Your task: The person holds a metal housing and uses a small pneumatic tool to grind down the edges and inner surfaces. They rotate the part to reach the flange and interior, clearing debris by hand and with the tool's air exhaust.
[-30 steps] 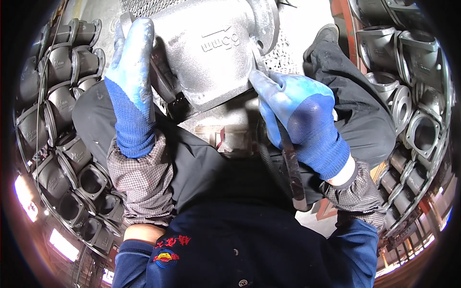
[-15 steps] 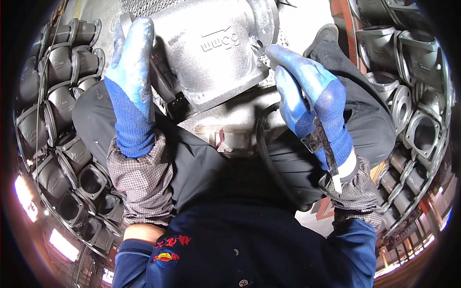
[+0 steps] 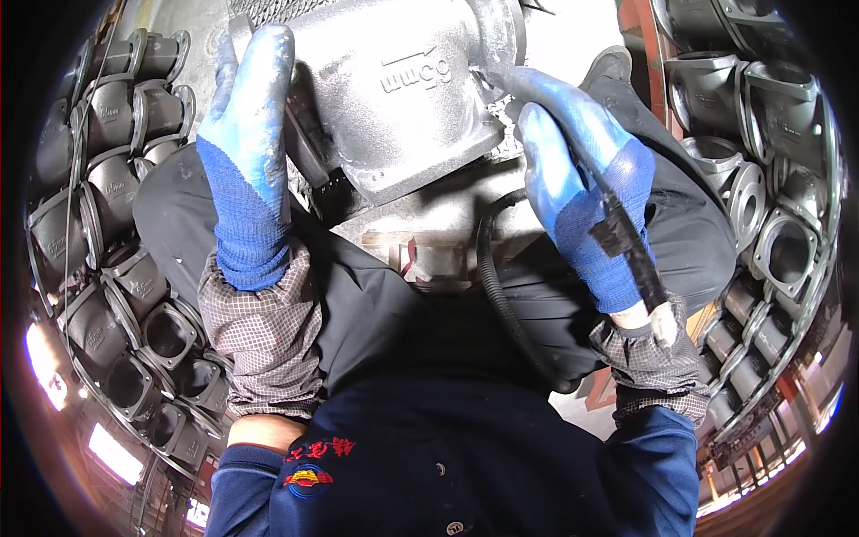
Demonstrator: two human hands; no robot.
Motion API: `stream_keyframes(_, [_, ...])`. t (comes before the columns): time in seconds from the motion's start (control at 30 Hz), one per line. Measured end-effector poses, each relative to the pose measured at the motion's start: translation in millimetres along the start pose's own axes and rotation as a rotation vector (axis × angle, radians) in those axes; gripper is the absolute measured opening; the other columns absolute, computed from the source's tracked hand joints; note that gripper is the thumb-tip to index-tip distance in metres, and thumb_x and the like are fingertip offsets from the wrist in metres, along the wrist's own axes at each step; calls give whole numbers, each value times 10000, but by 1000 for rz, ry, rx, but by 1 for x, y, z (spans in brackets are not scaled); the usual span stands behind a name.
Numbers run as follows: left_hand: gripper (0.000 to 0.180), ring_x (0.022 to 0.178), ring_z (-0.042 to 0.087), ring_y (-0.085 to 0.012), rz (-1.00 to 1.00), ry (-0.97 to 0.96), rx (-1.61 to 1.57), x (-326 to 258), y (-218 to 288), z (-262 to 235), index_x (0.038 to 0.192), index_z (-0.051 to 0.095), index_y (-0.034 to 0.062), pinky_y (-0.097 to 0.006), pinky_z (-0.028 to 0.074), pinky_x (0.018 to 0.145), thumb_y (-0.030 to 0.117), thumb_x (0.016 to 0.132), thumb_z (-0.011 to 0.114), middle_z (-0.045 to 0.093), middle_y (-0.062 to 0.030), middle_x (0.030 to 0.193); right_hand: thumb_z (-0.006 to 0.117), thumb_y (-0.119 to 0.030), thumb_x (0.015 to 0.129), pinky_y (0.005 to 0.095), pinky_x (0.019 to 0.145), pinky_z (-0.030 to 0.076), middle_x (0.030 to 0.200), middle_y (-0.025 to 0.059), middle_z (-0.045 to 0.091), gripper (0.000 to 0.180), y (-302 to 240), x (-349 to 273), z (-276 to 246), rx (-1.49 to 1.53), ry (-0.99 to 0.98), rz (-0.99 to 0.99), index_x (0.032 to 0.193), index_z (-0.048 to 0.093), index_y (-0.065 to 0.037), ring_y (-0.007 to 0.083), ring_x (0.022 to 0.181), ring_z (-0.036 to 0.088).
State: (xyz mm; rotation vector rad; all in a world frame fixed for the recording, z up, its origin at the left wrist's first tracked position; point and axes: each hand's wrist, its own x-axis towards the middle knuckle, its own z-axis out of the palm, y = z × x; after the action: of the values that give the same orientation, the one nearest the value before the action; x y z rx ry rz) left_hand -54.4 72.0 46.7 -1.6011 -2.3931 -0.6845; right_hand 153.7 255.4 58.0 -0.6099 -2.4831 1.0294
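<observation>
While my left hand (image 3: pixel 243 157) lies against the side of the grey pipe fitting (image 3: pixel 376 121) at twelve o'clock, my right hand (image 3: pixel 622 166), apart from the left at two o'clock, is wrapped around a dark tool (image 3: pixel 631 246). Whether the left fingers (image 3: pixel 271 67) grip, I cannot tell. I judge the step as working the fitting's three-o'clock edge; the next move calls for steady support and a controlled stroke. Raised characters (image 3: pixel 416 77) mark the fitting; red stitched writing (image 3: pixel 332 446) marks my shirt (image 3: pixel 385 447) at seven o'clock.
</observation>
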Motion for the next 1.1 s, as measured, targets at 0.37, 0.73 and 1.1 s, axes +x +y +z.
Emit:
stream_keyframes(0.37, [385, 1132, 580, -315, 74, 90, -41, 3, -2, 5, 1305, 520, 25, -389, 444, 1000, 53, 924, 471, 592, -174, 1230, 600, -70, 819, 336, 755, 552, 989, 169, 671, 290, -4, 0, -7, 61, 9, -62, 1103, 622, -19, 298, 861, 683])
stream_keyframes(0.73, [384, 997, 657, -330, 153, 148, 50, 9, 3, 0, 1256, 563, 25, -415, 483, 950, 15, 871, 559, 652, -176, 1121, 586, -63, 847, 335, 756, 553, 976, 157, 684, 248, 4, -2, -1, 79, 1, -23, 1085, 648, -41, 289, 857, 683])
stream_keyframes(1.1, [396, 1177, 558, -357, 36, 22, 7, 5, 5, -5, 1301, 505, -23, -407, 437, 1012, 86, 923, 458, 575, -218, 1254, 600, -27, 797, 341, 662, 543, 891, 139, 691, 307, 3, -1, -1, -24, 41, -201, 1101, 637, -6, 271, 743, 669])
